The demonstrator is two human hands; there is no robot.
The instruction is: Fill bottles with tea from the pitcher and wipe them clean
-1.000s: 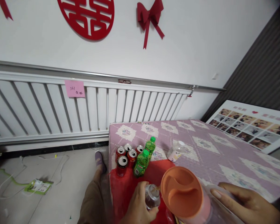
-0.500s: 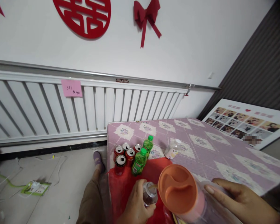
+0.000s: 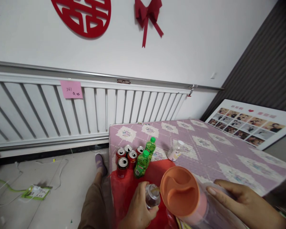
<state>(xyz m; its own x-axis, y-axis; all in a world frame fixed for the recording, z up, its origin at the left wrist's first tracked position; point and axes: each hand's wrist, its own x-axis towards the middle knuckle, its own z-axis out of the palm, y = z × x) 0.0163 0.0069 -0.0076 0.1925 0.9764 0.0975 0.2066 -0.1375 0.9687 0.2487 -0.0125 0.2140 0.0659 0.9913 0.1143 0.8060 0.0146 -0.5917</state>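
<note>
My left hand (image 3: 138, 207) is closed around a clear bottle (image 3: 153, 199) with an open mouth. Tipped toward it is a clear pitcher with an orange lid (image 3: 181, 190), its handle gripped by my right hand (image 3: 243, 202). A thin brownish stream runs from the pitcher's spout into the bottle mouth. Just beyond my left hand stand a green-capped green bottle (image 3: 141, 164) and a second one (image 3: 150, 148) behind it. Several opened red drink cans (image 3: 122, 167) cluster to their left. A clear bottle with a white cap (image 3: 175, 150) stands farther right.
A red plastic sheet (image 3: 165, 168) lies on a mattress with a purple patterned cover (image 3: 205, 159). A white radiator (image 3: 95, 108) runs along the wall. At right leans a photo board (image 3: 252, 122). A power strip (image 3: 37, 192) and cables lie on the floor at left.
The view has shifted slightly. Both hands keep their holds, with the pitcher still tipped at the bottle and the stream still flowing.
</note>
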